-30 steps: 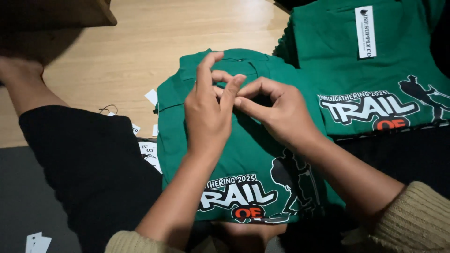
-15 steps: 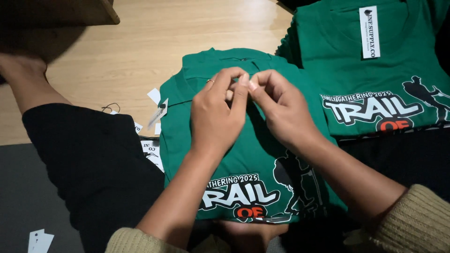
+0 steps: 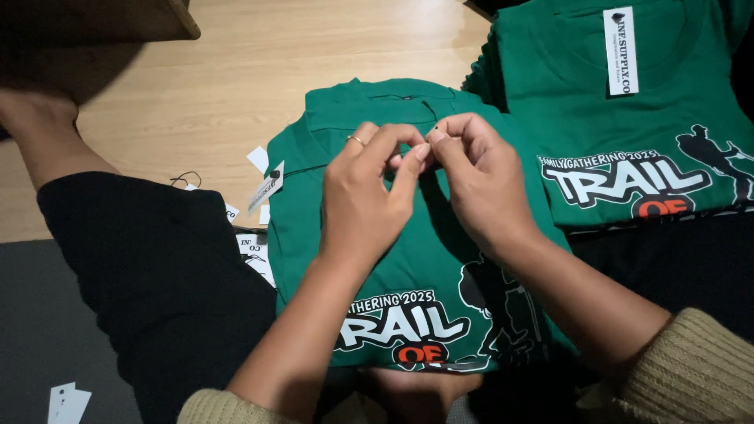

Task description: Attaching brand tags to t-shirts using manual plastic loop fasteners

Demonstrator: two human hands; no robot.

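A folded green shirt (image 3: 408, 259) is laid on the person's lap, collar away from the body, with a white and red print seen at its near end. Both hands are held over its upper part, near the collar. The left hand (image 3: 365, 196), a ring on one finger, is closed in a pinch, thumb and forefinger pressed together. The right hand (image 3: 475, 177) is likewise closed in a pinch, its fingertips (image 3: 436, 135) met with those of the left. Something very small is gripped between them; what it is cannot be told. A white tag (image 3: 265, 187) is seen at the shirt's left edge, tilted, just beside the sleeve. More white tags (image 3: 253, 251) are scattered on the wooden floor (image 3: 236, 71) close by. A second green shirt (image 3: 628, 118) with the same print is spread to the right, a long white label (image 3: 620, 51) lying on its chest.
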